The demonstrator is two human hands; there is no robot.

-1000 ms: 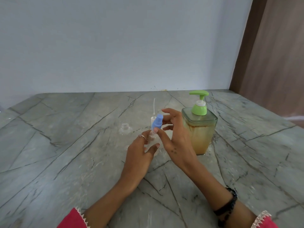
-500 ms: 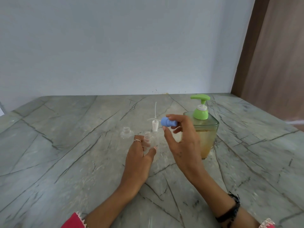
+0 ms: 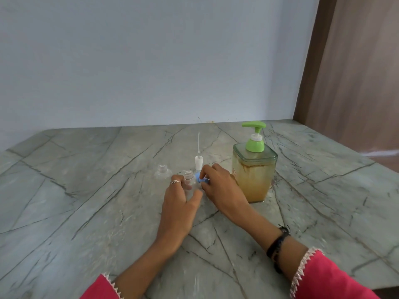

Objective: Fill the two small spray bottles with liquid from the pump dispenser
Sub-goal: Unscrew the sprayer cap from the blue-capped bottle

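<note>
The left hand gripped the open spray bottle on the table while the right hand pinched a blue cap beside it, and a nudge could have toppled it.

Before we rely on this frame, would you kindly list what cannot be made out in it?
- Head view: lower body of the held spray bottle, covered by the left hand.
- Head view: most of the blue cap, hidden by the right hand fingers.
- Head view: whether either clear bottle holds liquid; too transparent, blurred.
</note>
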